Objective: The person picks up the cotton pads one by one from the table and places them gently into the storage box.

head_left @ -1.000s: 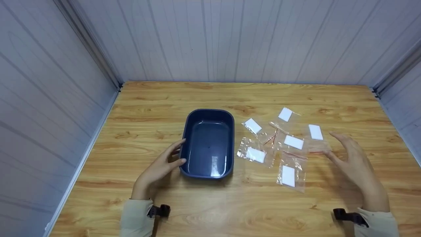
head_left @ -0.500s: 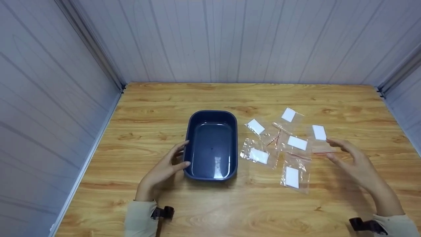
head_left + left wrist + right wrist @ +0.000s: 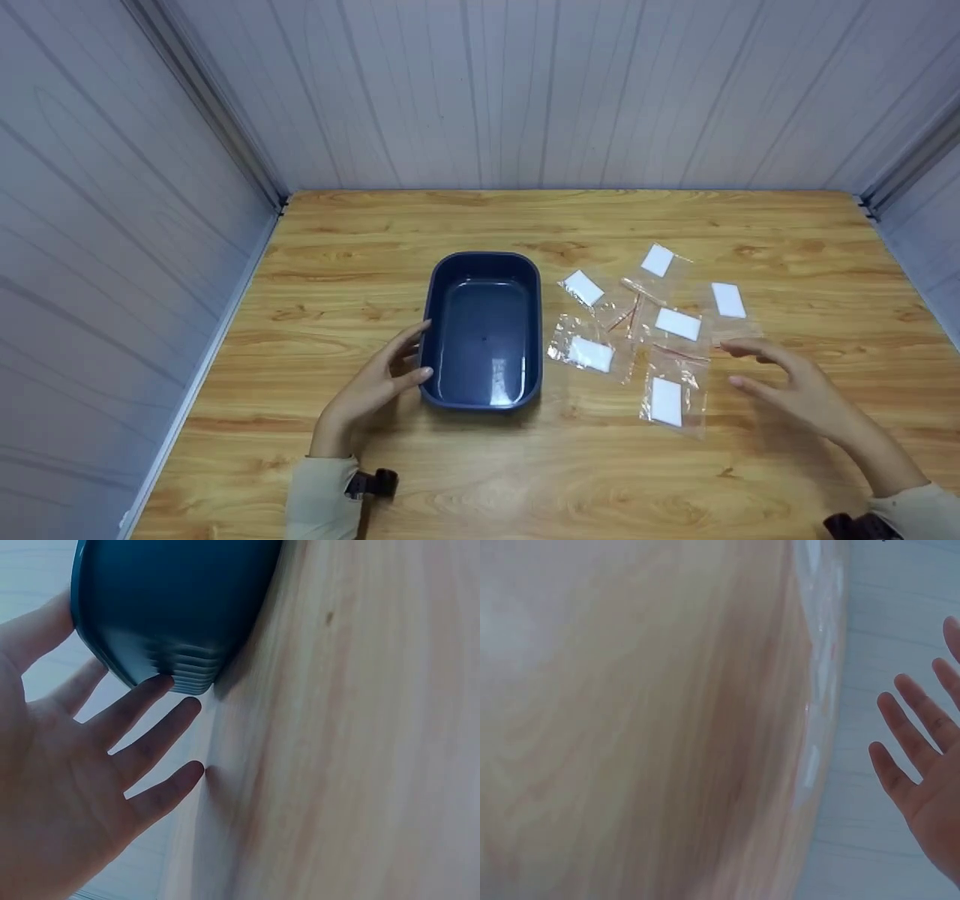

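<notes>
A dark blue plastic basin (image 3: 484, 337) stands on the table with nothing inside. My left hand (image 3: 371, 382) touches its left side, thumb at the rim and fingers spread along the outer wall; the left wrist view shows these fingers (image 3: 142, 709) fairly straight against the basin's ribbed end. To the right lie several clear zip bags, each with a white rectangular piece, among them a near bag (image 3: 666, 403), a middle bag (image 3: 678, 324) and a far right bag (image 3: 728, 300). Above the table, right of the near bag, my right hand (image 3: 799, 390) hovers with parted, relaxed fingers and holds nothing.
The wood-grain table (image 3: 480, 480) is bounded by a pale panel wall (image 3: 510, 97) at the back and another wall (image 3: 112, 247) on the left. The bags lie close together, some edges overlapping, just right of the basin.
My right hand has moved leftward and nearer to me, from beside the far right bag to below it. The left hand stays at the basin; the whole view shifted slightly.
</notes>
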The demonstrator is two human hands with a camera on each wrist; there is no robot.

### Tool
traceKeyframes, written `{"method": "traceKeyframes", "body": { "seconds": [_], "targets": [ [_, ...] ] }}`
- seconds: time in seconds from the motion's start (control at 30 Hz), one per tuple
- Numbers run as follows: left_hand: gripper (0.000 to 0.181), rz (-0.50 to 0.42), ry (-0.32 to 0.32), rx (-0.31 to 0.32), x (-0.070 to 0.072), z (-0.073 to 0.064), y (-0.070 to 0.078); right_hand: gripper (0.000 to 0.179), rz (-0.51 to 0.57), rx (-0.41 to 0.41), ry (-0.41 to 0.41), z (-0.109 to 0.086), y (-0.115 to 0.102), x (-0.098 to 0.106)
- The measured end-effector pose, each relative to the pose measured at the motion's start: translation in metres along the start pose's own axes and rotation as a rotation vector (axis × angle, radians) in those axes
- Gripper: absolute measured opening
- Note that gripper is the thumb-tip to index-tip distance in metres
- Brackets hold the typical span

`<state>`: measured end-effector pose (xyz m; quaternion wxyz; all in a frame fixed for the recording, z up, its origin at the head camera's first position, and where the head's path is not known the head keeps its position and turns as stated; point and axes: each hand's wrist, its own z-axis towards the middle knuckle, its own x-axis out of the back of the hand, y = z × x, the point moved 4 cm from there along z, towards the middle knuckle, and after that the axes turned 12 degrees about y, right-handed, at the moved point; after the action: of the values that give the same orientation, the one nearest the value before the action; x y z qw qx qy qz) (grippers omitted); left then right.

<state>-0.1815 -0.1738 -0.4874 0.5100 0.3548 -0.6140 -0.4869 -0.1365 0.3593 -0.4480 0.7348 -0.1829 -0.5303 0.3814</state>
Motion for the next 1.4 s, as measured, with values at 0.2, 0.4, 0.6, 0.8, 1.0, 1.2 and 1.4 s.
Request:
{"method": "traceKeyframes", "body": {
  "seconds": [0.2,0.4,0.6,0.8,1.0,1.2,1.4],
  "targets": [
    [0.071,-0.017,0.009,0.029,0.001,0.0,0.0,0.047,-0.014,-0.038,-0.086,-0.009,-0.001,-0.013],
    [0.072,-0.022,0.015,0.035,0.002,0.001,-0.001,0.052,-0.018,-0.035,-0.143,-0.016,0.001,-0.023],
    [0.072,-0.017,0.011,0.039,0.002,0.001,-0.001,0.061,0.065,0.019,-0.179,-0.019,0.002,-0.031],
    [0.071,-0.012,0.012,0.044,0.002,0.001,-0.001,0.067,0.025,0.121,-0.197,-0.021,0.005,-0.041],
    [0.072,-0.026,0.01,0.052,0.002,0.0,0.0,0.074,-0.077,0.107,-0.221,-0.022,0.007,-0.045],
    [0.072,-0.014,0.008,0.046,0.002,0.0,0.0,0.071,-0.13,0.112,-0.217,-0.019,0.005,-0.047],
    [0.072,-0.032,0.003,0.051,0.002,0.0,0.0,0.06,-0.176,0.097,-0.208,-0.01,0.005,-0.047]
  ]
}}
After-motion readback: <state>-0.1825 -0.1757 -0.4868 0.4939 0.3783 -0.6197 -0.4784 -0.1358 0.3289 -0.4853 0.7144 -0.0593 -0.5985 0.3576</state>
